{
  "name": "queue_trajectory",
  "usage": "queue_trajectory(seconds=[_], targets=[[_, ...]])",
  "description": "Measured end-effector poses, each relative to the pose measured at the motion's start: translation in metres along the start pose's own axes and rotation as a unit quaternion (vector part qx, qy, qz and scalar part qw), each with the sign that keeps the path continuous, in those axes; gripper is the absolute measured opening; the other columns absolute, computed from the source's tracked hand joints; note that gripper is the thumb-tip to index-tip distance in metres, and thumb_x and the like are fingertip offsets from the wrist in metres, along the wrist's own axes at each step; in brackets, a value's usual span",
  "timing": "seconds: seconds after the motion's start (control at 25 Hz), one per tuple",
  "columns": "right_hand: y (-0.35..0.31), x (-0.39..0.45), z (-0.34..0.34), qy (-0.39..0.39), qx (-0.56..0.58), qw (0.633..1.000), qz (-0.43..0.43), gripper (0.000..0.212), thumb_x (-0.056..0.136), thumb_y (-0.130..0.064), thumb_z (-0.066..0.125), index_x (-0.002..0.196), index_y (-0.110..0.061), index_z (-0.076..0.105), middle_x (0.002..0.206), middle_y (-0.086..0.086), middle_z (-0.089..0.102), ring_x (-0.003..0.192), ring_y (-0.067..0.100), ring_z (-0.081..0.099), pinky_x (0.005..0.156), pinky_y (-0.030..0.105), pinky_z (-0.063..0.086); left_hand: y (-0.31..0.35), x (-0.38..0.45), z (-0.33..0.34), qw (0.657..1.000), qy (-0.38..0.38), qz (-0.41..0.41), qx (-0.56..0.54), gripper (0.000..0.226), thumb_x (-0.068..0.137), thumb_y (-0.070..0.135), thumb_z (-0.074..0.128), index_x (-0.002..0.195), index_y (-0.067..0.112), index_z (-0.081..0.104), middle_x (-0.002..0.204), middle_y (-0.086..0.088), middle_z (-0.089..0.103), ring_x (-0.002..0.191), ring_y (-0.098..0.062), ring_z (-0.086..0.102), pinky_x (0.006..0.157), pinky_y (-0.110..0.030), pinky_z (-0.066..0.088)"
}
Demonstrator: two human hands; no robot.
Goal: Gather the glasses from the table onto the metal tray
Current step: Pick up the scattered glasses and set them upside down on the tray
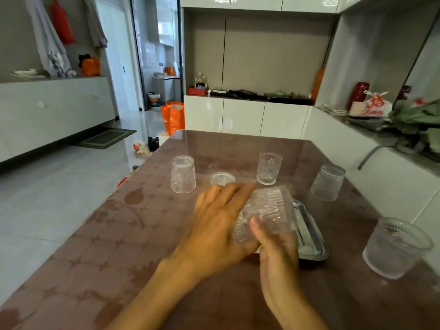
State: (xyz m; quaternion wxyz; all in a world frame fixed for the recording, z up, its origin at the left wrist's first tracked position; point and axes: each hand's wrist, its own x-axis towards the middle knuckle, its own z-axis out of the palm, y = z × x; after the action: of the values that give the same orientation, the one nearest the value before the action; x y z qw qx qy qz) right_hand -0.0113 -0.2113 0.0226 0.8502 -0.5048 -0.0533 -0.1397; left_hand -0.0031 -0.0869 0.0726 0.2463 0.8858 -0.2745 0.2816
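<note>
My right hand (pixel 277 256) grips a ribbed clear glass (pixel 266 211), tilted on its side above the left part of the metal tray (pixel 312 236). My left hand (pixel 216 225) lies flat against the glass's left side with fingers extended. On the table stand an upturned glass (pixel 182 174), a short glass (pixel 222 178) partly hidden behind my left fingers, an upright glass (pixel 269 168), a tilted-looking glass (pixel 328 182) at the right, and a large frosted glass (pixel 395 247) near the right edge. Most of the tray is hidden by my hands.
The table (pixel 142 234) has a brown patterned glossy cover. White cabinets (pixel 242 116) stand behind it and a cluttered counter (pixel 381 120) runs along the right. An orange bag (pixel 173 116) sits on the floor beyond the far left corner.
</note>
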Motion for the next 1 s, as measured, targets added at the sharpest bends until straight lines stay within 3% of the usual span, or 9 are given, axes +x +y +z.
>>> queue_trajectory(seconds=[0.04,0.12,0.2,0.28,0.4,0.52,0.68,0.84,1.0], targets=[[-0.007,0.006,-0.012,0.036,0.018,0.999,0.009,0.075,0.061,-0.037,0.09,0.127,-0.012,0.063,0.116,0.008,0.075,0.11,0.023,0.07,0.083,0.03,0.058,-0.005,0.004,0.004,0.996,-0.034,-0.032,-0.078,0.081,0.071,0.057,0.067,0.141,0.037,0.032,0.135,0.012,0.045,0.121,-0.011,0.042,0.102,-0.033,0.035],[-0.02,0.029,-0.04,0.083,-0.018,0.996,0.039,0.089,0.044,-0.051,0.093,0.122,-0.019,0.066,0.113,0.002,0.077,0.107,0.022,0.071,0.083,0.037,0.058,-0.034,0.0,0.017,0.972,-0.023,-0.151,-0.178,0.068,0.076,0.061,0.061,0.136,0.041,0.037,0.136,0.017,0.042,0.128,-0.01,0.038,0.109,-0.035,0.032],[-0.029,0.059,-0.061,0.086,-0.131,0.986,0.052,0.083,0.05,-0.042,0.091,0.125,-0.021,0.063,0.114,0.002,0.076,0.107,0.025,0.071,0.085,0.042,0.057,-0.07,-0.008,0.034,0.957,0.013,-0.274,-0.099,0.065,0.076,0.066,0.053,0.132,0.035,0.042,0.137,0.007,0.049,0.127,-0.021,0.042,0.107,-0.047,0.037],[-0.028,0.086,-0.067,0.062,-0.258,0.963,0.055,0.074,0.061,-0.029,0.09,0.128,-0.024,0.059,0.113,-0.001,0.073,0.104,0.02,0.07,0.084,0.04,0.058,-0.093,-0.015,0.05,0.941,-0.047,-0.336,-0.015,0.078,0.07,0.076,0.05,0.134,0.032,0.04,0.138,-0.002,0.052,0.125,-0.028,0.045,0.104,-0.054,0.037],[-0.009,0.111,-0.055,0.009,-0.411,0.91,0.047,0.076,0.06,-0.03,0.092,0.126,-0.03,0.053,0.111,-0.011,0.066,0.097,0.009,0.064,0.083,0.032,0.056,-0.099,-0.02,0.064,0.941,-0.108,-0.32,0.005,0.092,0.061,0.084,0.05,0.136,0.034,0.035,0.136,0.001,0.052,0.125,-0.025,0.046,0.105,-0.051,0.031],[0.02,0.127,-0.042,-0.033,-0.472,0.88,0.037,0.079,0.063,-0.03,0.09,0.13,-0.029,0.048,0.116,-0.009,0.062,0.104,0.014,0.06,0.086,0.03,0.049,-0.099,-0.023,0.068,0.954,-0.102,-0.279,0.03,0.097,0.059,0.083,0.051,0.14,0.034,0.031,0.132,0.004,0.052,0.124,-0.021,0.045,0.107,-0.046,0.026],[0.039,0.139,-0.042,-0.039,-0.485,0.872,0.04,0.085,0.063,-0.035,0.088,0.136,-0.029,0.044,0.131,-0.002,0.061,0.119,0.021,0.058,0.092,0.034,0.048,-0.104,-0.023,0.07,0.956,-0.104,-0.272,0.038,0.1,0.056,0.083,0.052,0.139,0.031,0.037,0.127,0.005,0.053,0.121,-0.019,0.046,0.105,-0.041,0.026],[0.038,0.144,-0.048,-0.067,-0.486,0.869,0.067,0.089,0.064,-0.038,0.088,0.139,-0.033,0.041,0.136,-0.006,0.058,0.12,0.018,0.057,0.096,0.036,0.046,-0.106,-0.023,0.071,0.957,-0.102,-0.27,0.033,0.095,0.058,0.081,0.056,0.137,0.03,0.042,0.127,0.005,0.052,0.122,-0.018,0.044,0.107,-0.039,0.024],[0.03,0.128,-0.049,-0.088,-0.479,0.87,0.081,0.101,0.064,-0.04,0.088,0.147,-0.034,0.031,0.146,-0.006,0.052,0.13,0.02,0.052,0.104,0.037,0.045,-0.104,-0.024,0.071,0.959,-0.096,-0.265,0.035,0.087,0.064,0.078,0.055,0.134,0.027,0.045,0.129,0.002,0.053,0.122,-0.021,0.046,0.107,-0.042,0.027]])
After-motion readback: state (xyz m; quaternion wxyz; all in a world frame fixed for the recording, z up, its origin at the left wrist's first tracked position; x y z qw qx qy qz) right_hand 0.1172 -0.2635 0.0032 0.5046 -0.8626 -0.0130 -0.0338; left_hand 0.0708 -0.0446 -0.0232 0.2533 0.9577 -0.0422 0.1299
